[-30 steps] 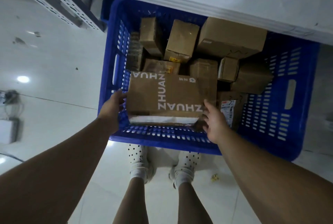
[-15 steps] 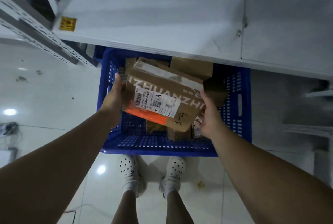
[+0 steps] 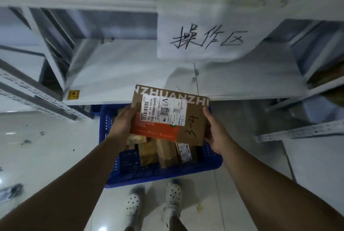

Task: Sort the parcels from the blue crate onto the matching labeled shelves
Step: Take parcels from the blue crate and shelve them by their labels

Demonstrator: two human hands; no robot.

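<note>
Brown cardboard parcel (image 3: 193, 124), one, printed ZHUANZHU along top edge, lettering cut off at the corner; hand-marked 3-4; white shipping label (image 3: 163, 111), small print mostly unreadable. Held tilted above blue crate (image 3: 163, 175), in front of white shelf (image 3: 121, 74); gripped at left edge by left hand (image 3: 123, 122), thumb on the face, and at right edge by right hand (image 3: 214, 130), hands apart. One crate, far end hidden behind parcel. Inside, about four cardboard boxes (image 3: 165, 154) partly seen, any others hidden. One paper sign (image 3: 204, 39), three handwritten characters. One yellow sticker (image 3: 73, 94), illegible. Two white shoes (image 3: 172, 197), blurred.
</note>
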